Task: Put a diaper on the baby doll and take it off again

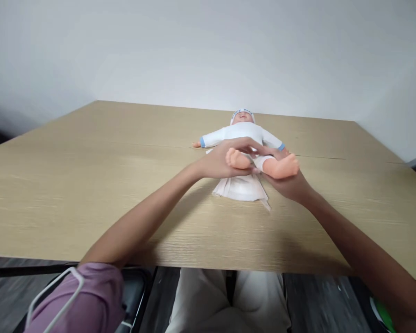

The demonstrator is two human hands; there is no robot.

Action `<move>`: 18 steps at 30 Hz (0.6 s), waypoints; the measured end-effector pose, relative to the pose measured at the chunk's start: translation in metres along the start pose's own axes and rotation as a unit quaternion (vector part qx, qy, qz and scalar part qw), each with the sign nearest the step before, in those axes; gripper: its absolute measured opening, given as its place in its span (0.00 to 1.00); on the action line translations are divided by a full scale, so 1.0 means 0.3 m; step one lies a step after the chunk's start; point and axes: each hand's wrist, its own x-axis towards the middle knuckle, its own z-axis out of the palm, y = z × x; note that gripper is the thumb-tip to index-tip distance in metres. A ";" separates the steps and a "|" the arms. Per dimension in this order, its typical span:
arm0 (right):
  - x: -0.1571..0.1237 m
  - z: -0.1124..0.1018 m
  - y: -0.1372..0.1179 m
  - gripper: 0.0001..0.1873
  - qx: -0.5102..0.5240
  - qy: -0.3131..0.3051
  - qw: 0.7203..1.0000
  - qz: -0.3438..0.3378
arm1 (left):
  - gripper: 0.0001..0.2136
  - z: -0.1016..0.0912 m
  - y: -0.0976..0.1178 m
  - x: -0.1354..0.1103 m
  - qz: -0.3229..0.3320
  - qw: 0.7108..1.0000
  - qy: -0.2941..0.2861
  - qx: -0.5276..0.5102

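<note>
A baby doll (243,131) in a white top with blue cuffs and a printed headband lies on its back, head toward the wall. Its bare feet point at me, with the legs lifted. My left hand (215,158) is closed around the leg on the left, fingers reaching across the doll's middle. Below the other leg, my right hand (290,186) curves around it from the right side; its fingers are partly hidden by that leg. A white diaper (241,190) lies spread on the table under the doll, its near end fanned out toward me.
The wooden table (90,199) reaches back to a pale wall (194,51), with a seam running across it. Its front edge lies just ahead of my lap (229,300). A black chair (135,291) stands under the left side.
</note>
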 end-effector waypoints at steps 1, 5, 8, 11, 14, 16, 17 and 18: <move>-0.004 -0.004 0.020 0.26 0.000 -0.021 1.000 -0.007 | 0.19 -0.009 -0.011 -0.033 -0.002 1.000 -0.001 0.020; -0.051 -0.019 0.109 0.20 0.021 -0.091 0.992 -0.080 | 0.16 -0.052 -0.082 -0.191 -0.015 0.990 -0.061 0.130; -0.099 -0.016 0.166 0.23 0.016 -0.133 0.978 -0.161 | 0.21 -0.055 -0.135 -0.290 -0.030 0.985 -0.108 0.130; -0.128 -0.005 0.195 0.24 -0.017 -0.171 0.968 -0.184 | 0.24 -0.041 -0.164 -0.337 -0.050 0.985 -0.123 0.115; -0.138 0.002 0.192 0.25 -0.041 -0.180 0.965 -0.186 | 0.26 -0.034 -0.168 -0.345 -0.059 0.981 -0.142 0.117; -0.139 0.005 0.182 0.26 -0.046 -0.177 0.964 -0.194 | 0.29 -0.036 -0.163 -0.346 -0.054 0.981 -0.147 0.116; -0.140 0.006 0.179 0.27 -0.044 -0.175 0.963 -0.198 | 0.30 -0.037 -0.160 -0.347 -0.051 0.981 -0.147 0.116; -0.141 0.007 0.178 0.27 -0.039 -0.174 0.963 -0.200 | 0.30 -0.038 -0.157 -0.349 -0.049 0.981 -0.146 0.116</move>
